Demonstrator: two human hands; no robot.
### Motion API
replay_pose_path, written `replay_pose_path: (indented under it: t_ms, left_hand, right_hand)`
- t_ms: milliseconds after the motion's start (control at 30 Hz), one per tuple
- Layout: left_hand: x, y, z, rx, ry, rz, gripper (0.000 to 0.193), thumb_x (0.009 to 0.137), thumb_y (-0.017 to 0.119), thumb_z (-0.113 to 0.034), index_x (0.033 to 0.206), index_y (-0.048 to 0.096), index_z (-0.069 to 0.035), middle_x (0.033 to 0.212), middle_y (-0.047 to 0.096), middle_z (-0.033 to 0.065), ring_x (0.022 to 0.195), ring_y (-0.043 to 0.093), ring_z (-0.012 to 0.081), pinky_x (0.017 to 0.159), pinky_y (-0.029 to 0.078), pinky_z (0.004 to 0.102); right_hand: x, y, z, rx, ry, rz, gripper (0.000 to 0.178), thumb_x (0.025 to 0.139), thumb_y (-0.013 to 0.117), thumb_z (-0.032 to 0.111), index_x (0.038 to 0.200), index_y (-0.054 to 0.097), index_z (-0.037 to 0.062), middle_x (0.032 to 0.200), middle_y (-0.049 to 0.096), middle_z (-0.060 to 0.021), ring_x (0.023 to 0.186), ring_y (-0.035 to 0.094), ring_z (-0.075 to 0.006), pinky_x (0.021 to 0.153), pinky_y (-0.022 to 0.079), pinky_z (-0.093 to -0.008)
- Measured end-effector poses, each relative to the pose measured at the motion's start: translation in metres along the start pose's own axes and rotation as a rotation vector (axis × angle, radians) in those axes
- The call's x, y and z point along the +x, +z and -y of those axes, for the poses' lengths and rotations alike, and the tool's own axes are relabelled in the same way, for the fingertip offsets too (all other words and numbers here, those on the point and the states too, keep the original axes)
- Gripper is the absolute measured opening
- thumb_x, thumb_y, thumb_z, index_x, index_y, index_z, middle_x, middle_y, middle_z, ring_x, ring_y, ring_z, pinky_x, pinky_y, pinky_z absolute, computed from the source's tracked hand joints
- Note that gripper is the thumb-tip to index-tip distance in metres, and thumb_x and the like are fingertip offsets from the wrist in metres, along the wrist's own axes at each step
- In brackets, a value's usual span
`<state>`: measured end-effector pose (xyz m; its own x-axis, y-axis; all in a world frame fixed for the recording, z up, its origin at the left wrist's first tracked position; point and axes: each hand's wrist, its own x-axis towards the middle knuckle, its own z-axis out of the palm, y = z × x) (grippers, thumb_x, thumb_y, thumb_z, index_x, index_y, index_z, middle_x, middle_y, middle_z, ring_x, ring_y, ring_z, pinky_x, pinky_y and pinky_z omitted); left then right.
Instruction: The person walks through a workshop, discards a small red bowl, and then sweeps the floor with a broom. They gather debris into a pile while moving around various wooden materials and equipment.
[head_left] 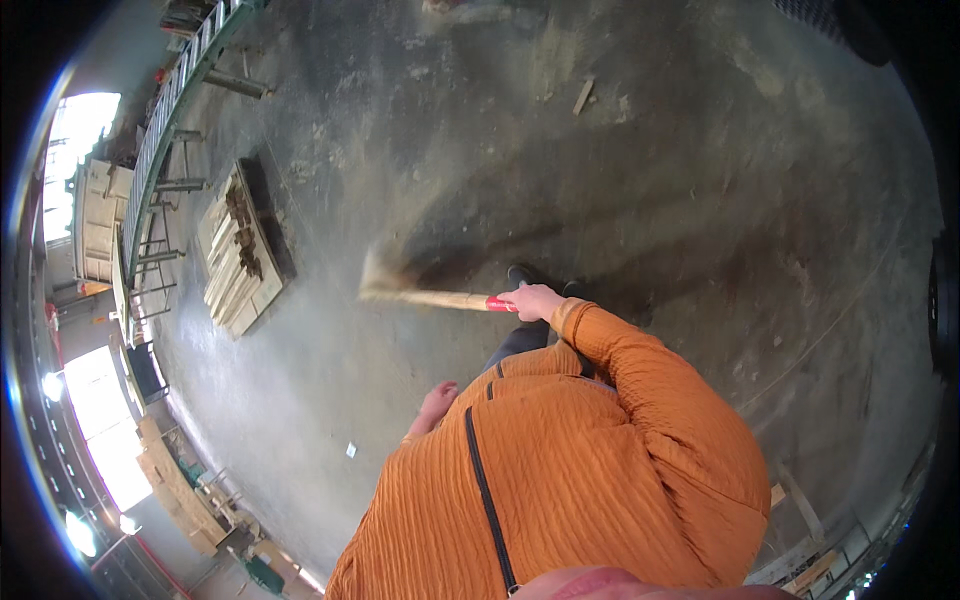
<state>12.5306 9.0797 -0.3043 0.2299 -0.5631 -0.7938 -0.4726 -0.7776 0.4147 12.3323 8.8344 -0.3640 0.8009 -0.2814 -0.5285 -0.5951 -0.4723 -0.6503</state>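
Observation:
My right hand (536, 301) is closed round the red end of a wooden-handled tool (440, 298). Its shaft points left, low over the grey concrete floor (340, 380). At the far end, the tool's pale, fan-like head is smeared by motion, so its kind cannot be made out. My left hand (437, 402) hangs beside my orange jacket (560, 450), fingers loosely bent and nothing visible in them. One dark shoe (524, 274) shows just beyond my right hand.
Left of the tool lies a stack of pale boards (238, 262). A long ladder (165, 130) runs along the left side. A small wood scrap (583, 97) lies ahead, a white scrap (351, 450) near my left. More timber (800, 505) is at the lower right.

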Motion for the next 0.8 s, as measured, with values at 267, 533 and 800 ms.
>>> replay_pose_path:
  t_ms: [267, 533, 800]
  left_hand:
    - [0.106, -0.074, -0.075, -0.225, -0.075, -0.133, 0.032, 0.081, 0.049, -0.024, 0.108, 0.053, -0.008, 0.084, 0.062, 0.0088, 0.066, 0.059, 0.0155, 0.052, 0.047, 0.0286]
    - [0.158, -0.084, -0.18, -0.15, -0.074, -0.112, 0.031, 0.081, 0.049, -0.024, 0.107, 0.053, -0.006, 0.087, 0.063, 0.0094, 0.067, 0.06, 0.0158, 0.063, 0.047, 0.0286]
    - [0.186, -0.062, -0.299, -0.077, -0.086, 0.021, 0.033, 0.082, 0.049, -0.024, 0.11, 0.051, -0.005, 0.093, 0.061, 0.0116, 0.078, 0.059, 0.0167, 0.07, 0.046, 0.0285]
  right_hand:
    - [-0.096, -0.149, -0.14, -0.402, 0.264, -0.301, 0.065, 0.078, 0.046, 0.005, 0.125, 0.03, 0.0462, 0.089, 0.051, -0.0142, 0.076, 0.059, -0.0319, 0.063, 0.049, -0.0404]
    - [-0.156, -0.275, -0.3, -0.109, 0.898, -0.581, 0.058, 0.076, 0.046, 0.008, 0.13, 0.028, 0.0153, 0.095, 0.057, -0.0206, 0.086, 0.057, -0.0368, 0.074, 0.046, -0.0448]
    - [-0.06, -0.333, -0.364, 0.444, 0.763, -0.483, 0.031, 0.068, 0.051, 0.008, 0.098, 0.052, -0.0016, 0.095, 0.056, -0.0254, 0.093, 0.054, -0.0374, 0.078, 0.045, -0.0421]
